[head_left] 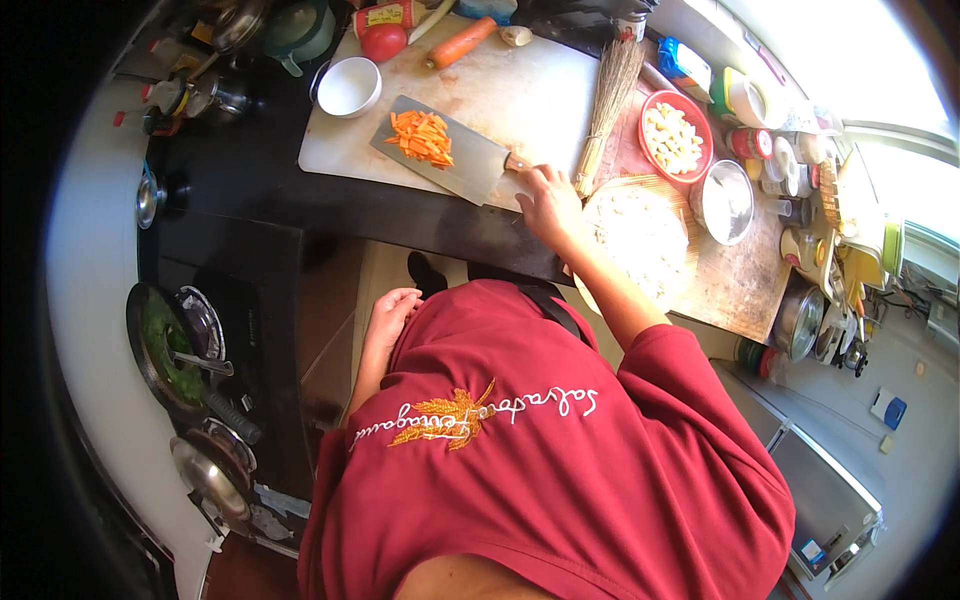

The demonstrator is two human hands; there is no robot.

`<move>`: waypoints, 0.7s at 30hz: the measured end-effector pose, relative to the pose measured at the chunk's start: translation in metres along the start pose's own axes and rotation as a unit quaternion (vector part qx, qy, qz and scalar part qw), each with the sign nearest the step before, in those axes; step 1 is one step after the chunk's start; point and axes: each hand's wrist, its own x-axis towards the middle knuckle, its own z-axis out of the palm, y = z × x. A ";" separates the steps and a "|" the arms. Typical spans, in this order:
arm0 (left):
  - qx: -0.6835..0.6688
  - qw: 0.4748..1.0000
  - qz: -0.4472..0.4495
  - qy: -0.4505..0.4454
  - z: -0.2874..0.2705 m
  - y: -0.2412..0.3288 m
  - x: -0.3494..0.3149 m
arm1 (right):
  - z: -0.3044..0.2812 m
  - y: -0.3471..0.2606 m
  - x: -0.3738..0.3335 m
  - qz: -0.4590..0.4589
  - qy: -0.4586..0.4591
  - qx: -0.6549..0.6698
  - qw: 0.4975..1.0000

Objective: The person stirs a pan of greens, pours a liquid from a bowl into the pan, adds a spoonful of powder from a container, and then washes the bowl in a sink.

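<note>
My right hand (553,205) is closed on the wooden handle of a cleaver (470,160). The broad blade lies flat at the front of the white cutting board (545,90), bearing a small heap of carrot strips (421,137). Down beside my red shirt, my left hand (392,312) hangs loosely with its fingers slightly bent and nothing visible in it. A white bowl (349,87) stands left of the blade. Farther back on the board are a whole carrot (461,43), a tomato (383,42) and a piece of ginger (516,36).
A straw brush (609,105) lies along the board's right edge. Beyond it are a red bowl of pale pieces (674,138), a metal bowl (724,202) and a round woven tray (640,235). At left, a pan of greens (170,345) and a lidded pot (212,475) stand on the stove.
</note>
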 end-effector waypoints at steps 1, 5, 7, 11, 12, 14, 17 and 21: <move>0.017 1.000 0.004 0.001 0.005 0.004 0.001 | 0.002 0.007 0.005 -0.009 0.000 -0.025 1.000; 0.026 0.999 0.010 0.017 0.030 0.028 0.010 | 0.012 0.033 0.013 0.008 -0.056 -0.088 0.995; 0.034 0.999 0.011 0.019 0.041 0.042 0.015 | 0.019 0.039 0.016 0.031 -0.075 -0.090 0.993; 0.062 0.998 0.009 0.006 0.062 0.058 0.024 | 0.031 0.050 0.026 0.014 -0.070 -0.056 0.996; 0.068 0.998 0.006 0.009 0.067 0.062 0.023 | 0.031 0.051 0.026 0.011 -0.071 -0.042 0.997; 0.076 0.997 0.002 0.010 0.075 0.064 0.025 | 0.031 0.055 0.028 0.006 -0.073 -0.024 0.997; 0.071 0.997 -0.006 0.008 0.076 0.059 0.027 | 0.034 0.056 0.027 0.015 -0.083 -0.018 0.996; 0.075 0.997 0.000 0.023 0.078 0.060 0.024 | 0.034 0.055 0.031 0.002 -0.068 -0.001 0.998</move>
